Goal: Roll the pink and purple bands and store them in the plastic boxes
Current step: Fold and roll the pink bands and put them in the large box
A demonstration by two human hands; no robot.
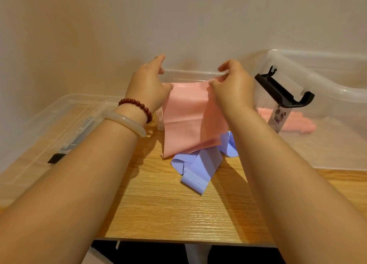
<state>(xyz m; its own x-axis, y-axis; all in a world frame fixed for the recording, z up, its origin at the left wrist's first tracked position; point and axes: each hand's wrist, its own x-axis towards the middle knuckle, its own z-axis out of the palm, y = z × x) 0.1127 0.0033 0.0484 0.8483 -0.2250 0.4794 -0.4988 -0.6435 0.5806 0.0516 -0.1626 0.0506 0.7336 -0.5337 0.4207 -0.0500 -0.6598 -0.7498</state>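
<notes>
Currently, in the head view, both hands are holding the pink band (188, 121) up by its top edge. The left hand (149, 85) is pinching one corner and the right hand (232, 87) is pinching the other. The band's lower end is resting on the purple band (198, 168), which is lying crumpled on the table (178, 214). A small clear box (190, 72) is standing just behind the hands. A larger box (335, 88) is sitting to the right, holding pink rolls (294, 123). As I judge it, the thin sheet is hanging creased, so a roll started like this could be going skewed or loose. Its tail could also be dragging the purple band towards the table's edge.
</notes>
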